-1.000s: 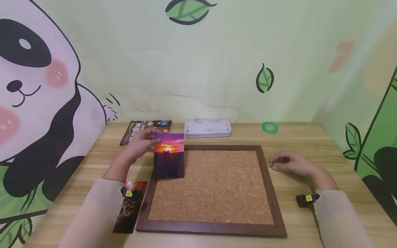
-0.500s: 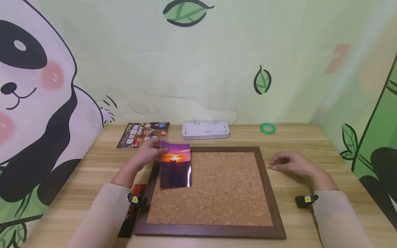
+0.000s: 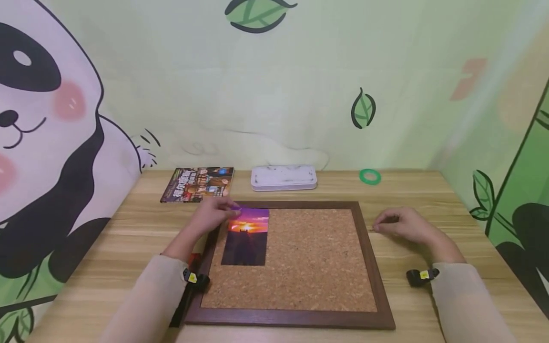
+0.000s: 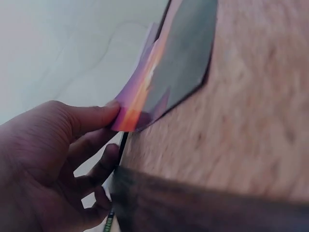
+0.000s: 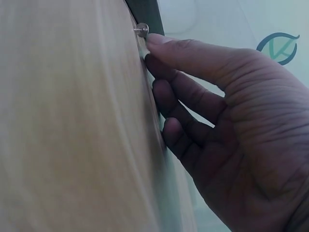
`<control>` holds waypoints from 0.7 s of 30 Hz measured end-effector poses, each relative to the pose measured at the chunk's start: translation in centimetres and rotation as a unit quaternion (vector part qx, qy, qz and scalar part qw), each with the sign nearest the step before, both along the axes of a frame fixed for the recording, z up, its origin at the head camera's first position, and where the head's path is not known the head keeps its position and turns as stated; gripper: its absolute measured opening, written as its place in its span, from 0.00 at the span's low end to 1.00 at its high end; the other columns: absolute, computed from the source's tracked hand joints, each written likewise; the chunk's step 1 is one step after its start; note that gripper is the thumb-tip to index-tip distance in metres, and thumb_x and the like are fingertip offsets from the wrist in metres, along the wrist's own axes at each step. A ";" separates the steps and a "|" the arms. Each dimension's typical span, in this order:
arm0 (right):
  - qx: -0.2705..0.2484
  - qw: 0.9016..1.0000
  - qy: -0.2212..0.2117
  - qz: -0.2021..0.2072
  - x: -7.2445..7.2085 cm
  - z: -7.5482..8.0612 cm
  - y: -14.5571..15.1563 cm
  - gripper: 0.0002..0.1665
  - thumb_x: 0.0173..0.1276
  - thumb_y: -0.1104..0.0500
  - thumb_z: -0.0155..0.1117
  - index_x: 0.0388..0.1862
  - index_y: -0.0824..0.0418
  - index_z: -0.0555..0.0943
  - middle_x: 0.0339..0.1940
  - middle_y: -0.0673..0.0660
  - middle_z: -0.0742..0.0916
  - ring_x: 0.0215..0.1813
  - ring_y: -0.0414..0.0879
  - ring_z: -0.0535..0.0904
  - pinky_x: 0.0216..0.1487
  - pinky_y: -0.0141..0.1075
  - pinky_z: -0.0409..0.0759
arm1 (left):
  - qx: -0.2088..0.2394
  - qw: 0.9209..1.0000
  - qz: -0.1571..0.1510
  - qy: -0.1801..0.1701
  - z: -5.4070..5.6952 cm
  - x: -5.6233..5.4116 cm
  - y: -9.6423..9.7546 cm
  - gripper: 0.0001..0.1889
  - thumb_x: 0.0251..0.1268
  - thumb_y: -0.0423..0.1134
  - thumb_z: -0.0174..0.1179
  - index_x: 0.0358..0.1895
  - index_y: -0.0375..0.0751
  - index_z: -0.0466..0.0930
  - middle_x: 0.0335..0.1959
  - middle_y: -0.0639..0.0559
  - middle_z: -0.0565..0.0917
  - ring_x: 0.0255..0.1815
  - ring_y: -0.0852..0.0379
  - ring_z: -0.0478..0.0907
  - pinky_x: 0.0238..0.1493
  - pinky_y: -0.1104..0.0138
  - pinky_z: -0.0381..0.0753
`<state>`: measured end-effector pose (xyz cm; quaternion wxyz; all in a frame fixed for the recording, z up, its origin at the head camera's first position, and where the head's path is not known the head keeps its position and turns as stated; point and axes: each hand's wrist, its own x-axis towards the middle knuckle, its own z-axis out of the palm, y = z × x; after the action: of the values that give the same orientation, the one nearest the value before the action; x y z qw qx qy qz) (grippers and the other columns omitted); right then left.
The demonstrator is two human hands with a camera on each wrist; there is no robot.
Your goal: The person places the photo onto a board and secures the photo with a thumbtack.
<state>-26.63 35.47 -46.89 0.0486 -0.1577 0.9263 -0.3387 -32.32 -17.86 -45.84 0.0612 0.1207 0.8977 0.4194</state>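
In the head view a sunset photo (image 3: 246,240) lies over the upper left of a cork board (image 3: 317,257) with a brown wooden frame. My left hand (image 3: 216,213) pinches the photo's upper left corner. The left wrist view shows thumb and fingers on that corner, with the print (image 4: 186,53) bowed slightly over the cork. Just right of the frame, my right hand (image 3: 401,224) is held low over the table. Its thumb and index finger pinch a small push pin (image 5: 141,30) with a shiny round head, its point directed toward the board side.
A second, dark reddish photo (image 3: 180,305) lies left of the board, mostly hidden under the left sleeve. Along the back stand a comic-style booklet (image 3: 195,183), a white tin box (image 3: 284,178) and a green tape ring (image 3: 363,180), near the wall.
My left hand has brought the sunset photo right and down, from upright over the frame's left edge to lying over the cork. My right hand has stayed nearly still with the push pin.
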 end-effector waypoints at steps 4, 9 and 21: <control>-0.007 1.000 -0.003 -0.010 -0.1 0.0 -0.1 0.07 0.70 0.49 0.68 0.41 0.49 0.88 0.44 0.49 0.89 0.52 0.50 0.81 0.53 0.47 0.75 | -0.010 1.000 0.008 0.022 -0.5 0.2 0.0 0.08 0.64 0.42 0.69 0.41 0.42 0.89 0.30 0.51 0.87 0.30 0.54 0.80 0.34 0.61 0.77; -0.016 0.999 -0.020 -0.030 -0.2 0.9 -0.3 0.15 0.72 0.46 0.66 0.48 0.53 0.86 0.46 0.54 0.88 0.51 0.52 0.80 0.47 0.45 0.77 | -0.008 0.998 0.046 0.036 -1.1 0.2 0.4 0.08 0.63 0.43 0.71 0.38 0.42 0.87 0.30 0.50 0.85 0.30 0.53 0.77 0.32 0.62 0.75; -0.100 0.989 0.053 0.093 -3.0 10.6 -14.1 0.11 0.72 0.51 0.66 0.46 0.55 0.86 0.42 0.51 0.88 0.46 0.48 0.81 0.50 0.45 0.78 | 0.008 0.998 0.036 0.053 -2.2 0.4 -0.4 0.10 0.59 0.42 0.73 0.40 0.42 0.87 0.31 0.51 0.85 0.32 0.54 0.77 0.37 0.62 0.73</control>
<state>-29.61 21.39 -36.30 0.0147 -0.2652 0.8703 -0.4148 -31.90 -18.22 -48.09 -0.0028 0.1110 0.9002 0.4210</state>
